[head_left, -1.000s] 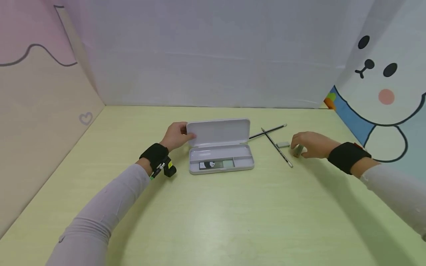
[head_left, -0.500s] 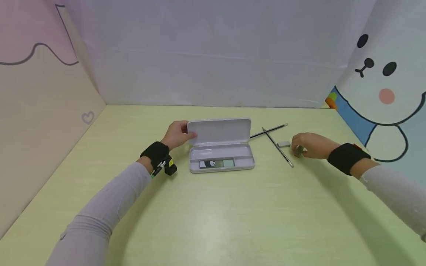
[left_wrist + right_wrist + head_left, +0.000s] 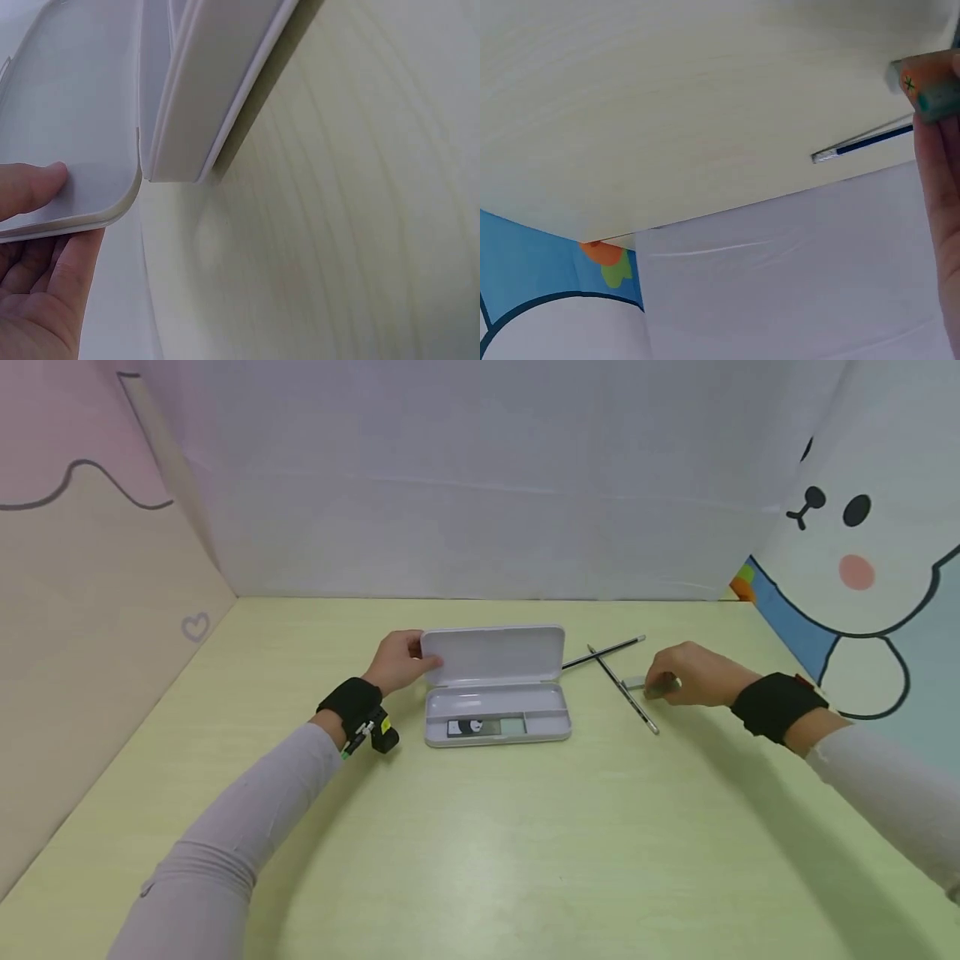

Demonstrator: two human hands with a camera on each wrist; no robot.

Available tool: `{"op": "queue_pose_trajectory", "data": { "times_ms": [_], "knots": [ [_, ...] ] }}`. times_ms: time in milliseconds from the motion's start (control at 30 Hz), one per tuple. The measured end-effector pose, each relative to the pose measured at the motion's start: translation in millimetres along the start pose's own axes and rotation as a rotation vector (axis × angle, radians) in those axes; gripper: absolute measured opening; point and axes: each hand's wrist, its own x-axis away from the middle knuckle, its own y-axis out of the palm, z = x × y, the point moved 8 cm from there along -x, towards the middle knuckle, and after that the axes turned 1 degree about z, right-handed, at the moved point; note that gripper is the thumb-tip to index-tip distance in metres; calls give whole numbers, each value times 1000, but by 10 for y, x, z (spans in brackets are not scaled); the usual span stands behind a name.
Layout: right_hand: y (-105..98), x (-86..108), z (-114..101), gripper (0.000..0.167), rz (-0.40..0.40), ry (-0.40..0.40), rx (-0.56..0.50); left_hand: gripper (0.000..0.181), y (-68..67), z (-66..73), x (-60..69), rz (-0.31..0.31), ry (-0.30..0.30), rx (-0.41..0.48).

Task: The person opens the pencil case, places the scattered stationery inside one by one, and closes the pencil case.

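My left hand (image 3: 397,664) pinches the left edge of the raised lid (image 3: 495,656) of a white pencil case (image 3: 551,727). The left wrist view shows the thumb (image 3: 34,187) on the lid's inner face, with the fingers behind it. In the case's front compartment lies a flat strip with a panda picture (image 3: 472,727). To the right, my right hand (image 3: 697,675) holds a small green and orange block (image 3: 934,84) just above the table; its exact kind is unclear. Beside its fingertips lies a pale flat block (image 3: 632,682), partly hidden by the hand.
Two dark pencils cross on the table right of the case: one pencil (image 3: 615,647) reaches behind the lid, the other pencil (image 3: 633,708) slants toward the front. A white wall sheet (image 3: 480,527) stands behind the table (image 3: 480,843), with printed sheets at both sides.
My right hand has lifted the small block slightly and moved a little left and away from me, now partly covering the pale block. The left hand keeps its hold on the lid.
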Motion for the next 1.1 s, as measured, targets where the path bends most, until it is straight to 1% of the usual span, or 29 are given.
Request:
{"op": "queue_pose_trajectory", "data": {
  "times_ms": [100,200,300,467,600,733,933,1100],
  "knots": [
    [-42,-82,-102,23,17,1,-34,35,11,4,-6,-1,4,-5],
    [-57,-201,-203,22,17,-5,-59,35,9,7,-14,3,10,-4],
    [-24,-319,-305,19,15,-27,-80,34,12,8,-15,6,14,-6],
    [56,-507,-462,15,9,-66,-112,33,16,-18,-5,5,-6,-9],
    [67,-621,-575,14,23,-102,-127,33,17,-22,1,5,-14,0],
    [75,-719,-674,15,32,-129,-125,32,40,-66,6,6,-20,14],
    [141,-852,-781,21,-6,-130,-126,35,85,-158,-4,1,-36,30],
    [221,-941,-859,19,-36,-131,-122,33,102,-193,-3,6,-22,37]
  ]
}}
